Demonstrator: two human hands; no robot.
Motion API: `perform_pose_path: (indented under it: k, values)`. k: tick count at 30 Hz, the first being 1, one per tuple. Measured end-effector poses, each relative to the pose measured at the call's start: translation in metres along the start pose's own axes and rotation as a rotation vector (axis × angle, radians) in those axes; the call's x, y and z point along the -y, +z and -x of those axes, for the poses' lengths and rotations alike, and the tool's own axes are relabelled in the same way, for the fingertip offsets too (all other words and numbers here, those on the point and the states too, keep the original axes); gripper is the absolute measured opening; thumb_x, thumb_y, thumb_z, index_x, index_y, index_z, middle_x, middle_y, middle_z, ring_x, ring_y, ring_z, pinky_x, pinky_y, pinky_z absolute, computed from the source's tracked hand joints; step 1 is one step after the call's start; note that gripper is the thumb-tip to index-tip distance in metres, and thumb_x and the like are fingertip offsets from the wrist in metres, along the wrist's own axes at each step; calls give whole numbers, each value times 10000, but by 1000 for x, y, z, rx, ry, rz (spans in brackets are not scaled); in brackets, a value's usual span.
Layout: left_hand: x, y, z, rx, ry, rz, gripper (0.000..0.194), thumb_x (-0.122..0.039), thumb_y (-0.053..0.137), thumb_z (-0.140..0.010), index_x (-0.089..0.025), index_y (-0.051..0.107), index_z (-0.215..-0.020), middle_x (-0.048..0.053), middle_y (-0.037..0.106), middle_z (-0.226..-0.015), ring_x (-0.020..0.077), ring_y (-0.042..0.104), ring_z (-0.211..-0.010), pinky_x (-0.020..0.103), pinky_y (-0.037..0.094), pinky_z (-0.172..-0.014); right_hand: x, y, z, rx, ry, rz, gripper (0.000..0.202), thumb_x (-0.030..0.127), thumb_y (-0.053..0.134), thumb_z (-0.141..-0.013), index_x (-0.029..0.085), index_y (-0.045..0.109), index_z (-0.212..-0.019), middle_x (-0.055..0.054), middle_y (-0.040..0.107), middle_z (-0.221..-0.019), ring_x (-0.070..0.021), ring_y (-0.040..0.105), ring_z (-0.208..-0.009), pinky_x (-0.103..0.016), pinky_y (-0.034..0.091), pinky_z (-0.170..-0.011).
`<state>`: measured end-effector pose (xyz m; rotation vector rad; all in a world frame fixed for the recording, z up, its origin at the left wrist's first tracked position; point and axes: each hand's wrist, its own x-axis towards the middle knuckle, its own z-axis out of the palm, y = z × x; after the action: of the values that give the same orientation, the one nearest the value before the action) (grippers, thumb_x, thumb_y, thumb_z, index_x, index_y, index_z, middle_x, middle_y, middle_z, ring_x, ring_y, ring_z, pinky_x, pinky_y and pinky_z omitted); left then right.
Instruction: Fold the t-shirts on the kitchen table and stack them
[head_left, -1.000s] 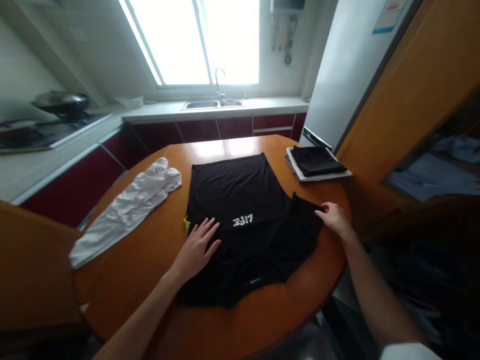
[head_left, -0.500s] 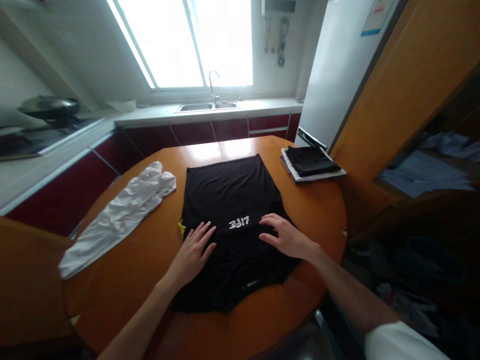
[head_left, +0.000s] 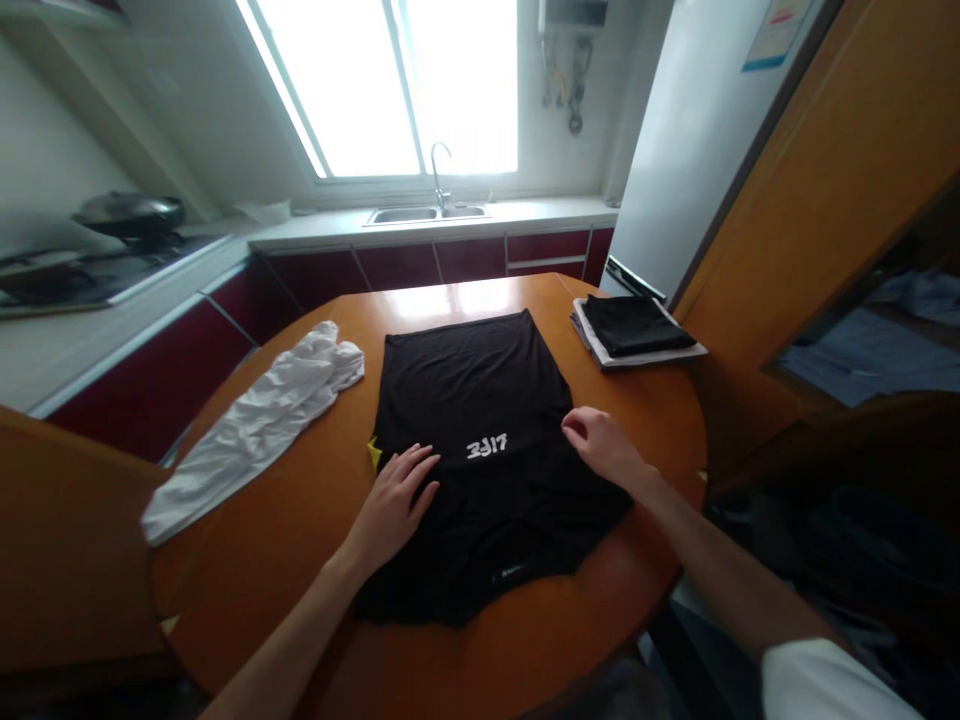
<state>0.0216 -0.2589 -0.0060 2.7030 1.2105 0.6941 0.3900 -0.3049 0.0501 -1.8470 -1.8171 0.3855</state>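
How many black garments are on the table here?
2: a shirt spread in the middle, and a folded garment topping the right-hand pile. More may be hidden inside that pile.

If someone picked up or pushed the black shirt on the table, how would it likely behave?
The black shirt is probably floppy: soft wrinkles run across it, so it would likely sag from one grip. It looks thin, lying low, so perhaps light for its spread. The table shines, so a push might slide or bunch it.
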Motion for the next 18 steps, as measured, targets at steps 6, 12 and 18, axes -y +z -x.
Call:
perform_pose_path:
  k: [6, 12, 18]
  values:
    - [-11, -17, -2, -146, -73, 50, 236, -307, 485, -1001, -233, 645, -1158, 68, 662, -1142, 240, 618, -1086, 418, 507, -973, 25, 29, 22, 332, -118, 99, 191, 383, 765, -829, 232, 659, -875, -3, 677, -865, -158, 614, -759, -256, 379, -629]
    - [-13, -20, -3, -108, -88, 81, 186, -288, 477, -1001, -225, 647, -962, 43, 657, -938, 218, 611, -911, 386, 504, -862, 24, 31, 25, 268, -171, 104, 81, 212, 633, -900, 226, 652, -822, -27, 662, -854, -178, 616, -752, -282, 412, -658]
    - [-16, -18, -2, 18, 8, 168, 204, -280, 472, -1020, -218, 658, -960, 49, 657, -925, 199, 602, -894, 356, 492, -847, 33, 33, 29, 224, -201, 44, 95, 230, 605, -928, 229, 669, -858, -25, 669, -869, -173, 624, -755, -280, 444, -676]
